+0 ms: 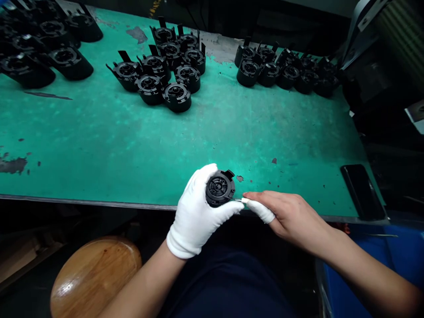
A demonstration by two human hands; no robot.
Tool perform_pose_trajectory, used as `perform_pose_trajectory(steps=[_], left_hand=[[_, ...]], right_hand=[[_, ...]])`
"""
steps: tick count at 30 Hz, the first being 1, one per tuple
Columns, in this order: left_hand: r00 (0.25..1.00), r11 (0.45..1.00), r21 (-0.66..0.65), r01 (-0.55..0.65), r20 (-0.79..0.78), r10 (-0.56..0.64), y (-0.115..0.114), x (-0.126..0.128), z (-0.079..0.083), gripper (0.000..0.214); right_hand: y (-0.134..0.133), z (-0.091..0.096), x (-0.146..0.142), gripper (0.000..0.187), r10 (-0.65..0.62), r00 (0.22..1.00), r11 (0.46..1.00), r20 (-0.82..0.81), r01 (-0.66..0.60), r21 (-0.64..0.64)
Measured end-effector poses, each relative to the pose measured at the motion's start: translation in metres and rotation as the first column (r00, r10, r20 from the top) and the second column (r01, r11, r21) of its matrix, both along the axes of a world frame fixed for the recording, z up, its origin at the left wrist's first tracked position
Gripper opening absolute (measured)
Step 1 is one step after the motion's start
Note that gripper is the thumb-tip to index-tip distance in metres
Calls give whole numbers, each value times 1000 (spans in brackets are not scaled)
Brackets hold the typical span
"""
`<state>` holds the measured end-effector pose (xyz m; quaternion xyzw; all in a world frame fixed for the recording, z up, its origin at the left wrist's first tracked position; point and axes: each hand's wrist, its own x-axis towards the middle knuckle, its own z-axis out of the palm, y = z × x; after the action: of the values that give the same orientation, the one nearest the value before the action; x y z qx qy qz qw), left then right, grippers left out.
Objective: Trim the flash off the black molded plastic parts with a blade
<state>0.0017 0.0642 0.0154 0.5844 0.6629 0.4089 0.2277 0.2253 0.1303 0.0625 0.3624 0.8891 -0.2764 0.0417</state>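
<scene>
Gloved in white, my left hand is wrapped round a round black plastic part just above the front edge of the green table. Its ringed face with small holes is turned up, and a tab stands out at its far rim. My right hand is bare except for a white cover on the thumb. Between thumb and fingers it pinches a small thin blade-like tool, mostly hidden, whose narrow tip points left at the part's lower right rim. Whether the tip touches the part I cannot tell.
Several similar black parts stand in a cluster at the back middle of the green table. More black parts stand at left, and another group at right. A phone lies at the right edge. A wooden stool is below left.
</scene>
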Motion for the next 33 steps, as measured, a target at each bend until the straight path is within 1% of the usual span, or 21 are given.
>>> perform_pose_trajectory(steps=[4,8,12,14,17,19,22,27,31,33], left_hand=[[1000,1000,4,9,0,-9,2,-1,1,82],[1000,1000,16,1,-7,-1,0,0,-1,85],[1000,1000,8,-24,-20,25,-1,1,-1,86],[1000,1000,1,-20,-23,20,0,0,0,86],[1000,1000,-4,-7,-23,7,1,0,0,86],[1000,1000,-2,-5,-21,5,2,0,0,85],[1000,1000,12,-1,-14,1,1,0,-1,84],[1000,1000,26,-4,-21,5,1,1,-2,84],[1000,999,33,-1,-26,2,1,0,-2,84],[1000,1000,25,1,-23,0,2,0,-2,83]], right_hand=[[-1,1,-3,41,-29,998,998,58,33,-59],[0,7,-13,40,5,998,992,57,3,-127],[7,17,-26,34,37,991,977,132,-8,-212],[10,20,-28,34,45,989,968,138,-9,-251],[10,17,-26,36,44,993,962,107,-13,-274],[9,13,-22,36,34,996,967,79,-12,-256],[5,9,-18,34,20,997,984,75,-6,-180],[7,12,-20,36,75,993,982,89,-58,-181],[7,9,-23,36,51,996,994,75,-44,-100],[5,7,-23,36,58,994,996,92,-51,-80]])
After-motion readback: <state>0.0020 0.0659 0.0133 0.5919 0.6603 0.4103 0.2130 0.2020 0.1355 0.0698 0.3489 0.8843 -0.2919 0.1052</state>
